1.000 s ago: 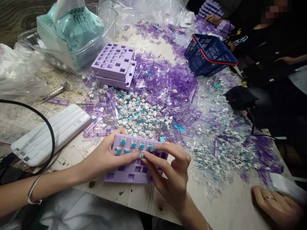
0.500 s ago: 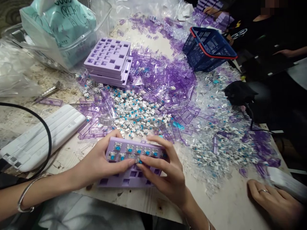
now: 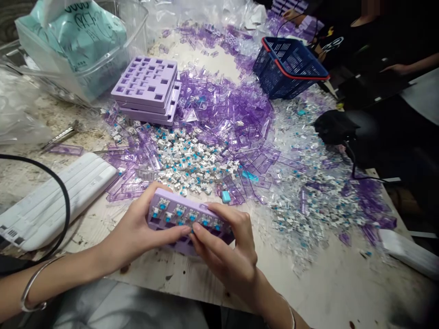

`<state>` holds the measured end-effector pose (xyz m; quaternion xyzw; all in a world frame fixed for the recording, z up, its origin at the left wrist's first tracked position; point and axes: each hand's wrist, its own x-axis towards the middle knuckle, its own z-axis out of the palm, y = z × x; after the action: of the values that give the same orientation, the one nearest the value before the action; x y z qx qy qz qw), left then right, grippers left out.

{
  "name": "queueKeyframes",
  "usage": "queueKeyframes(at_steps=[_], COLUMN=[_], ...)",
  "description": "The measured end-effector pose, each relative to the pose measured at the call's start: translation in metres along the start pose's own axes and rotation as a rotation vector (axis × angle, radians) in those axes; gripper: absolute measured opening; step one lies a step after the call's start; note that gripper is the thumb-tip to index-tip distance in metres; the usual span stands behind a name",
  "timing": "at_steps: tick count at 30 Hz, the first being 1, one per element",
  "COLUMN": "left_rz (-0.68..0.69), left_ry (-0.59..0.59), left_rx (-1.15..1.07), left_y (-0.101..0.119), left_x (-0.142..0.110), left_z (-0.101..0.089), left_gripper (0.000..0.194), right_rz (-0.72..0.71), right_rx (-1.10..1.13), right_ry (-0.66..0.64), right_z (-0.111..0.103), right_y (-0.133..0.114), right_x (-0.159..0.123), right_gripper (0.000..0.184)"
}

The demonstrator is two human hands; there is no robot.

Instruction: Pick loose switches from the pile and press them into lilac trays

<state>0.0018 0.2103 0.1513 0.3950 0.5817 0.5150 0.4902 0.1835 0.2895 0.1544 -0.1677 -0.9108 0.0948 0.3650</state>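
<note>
Tilting switch plate (image 3: 185, 211) — long axis crosswise

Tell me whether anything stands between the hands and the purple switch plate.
Nothing visible does: the left hand and right hand both hold the switch plate directly.

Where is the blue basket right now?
In the head view, the blue basket sits at the far right of the table, just past the heap of clear purple pieces.
</note>
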Motion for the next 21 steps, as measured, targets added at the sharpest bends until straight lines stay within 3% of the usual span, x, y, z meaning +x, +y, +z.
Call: queueKeyframes(at_steps=[4, 16, 18, 21], left_rz=[0.067, 0.019, 0.019, 0.074], left_ry=[-0.021, 0.036, 0.071, 0.084], left_rx=[0.045, -0.007, -0.028, -0.036], left_y=[-0.001, 0.003, 0.002, -0.002], left_x=[-0.001, -0.007, -0.009, -0.008], left_z=[-0.002, 0.003, 0.004, 0.003], left_gripper=[0.038, 0.037, 0.040, 0.044], right_rz=[-0.021, -0.065, -0.015, 0.136], right_rx=[-0.009, -0.016, 0.038, 0.098], right_ry=[-0.012, -0.047, -0.015, 0.098], right_z=[-0.003, -0.010, -0.010, -0.006], right_y=[-0.003, -0.007, -0.006, -0.006], right_x=[-0.001, 0.001, 0.002, 0.001], right_gripper=[0.022, 0.023, 0.032, 0.061])
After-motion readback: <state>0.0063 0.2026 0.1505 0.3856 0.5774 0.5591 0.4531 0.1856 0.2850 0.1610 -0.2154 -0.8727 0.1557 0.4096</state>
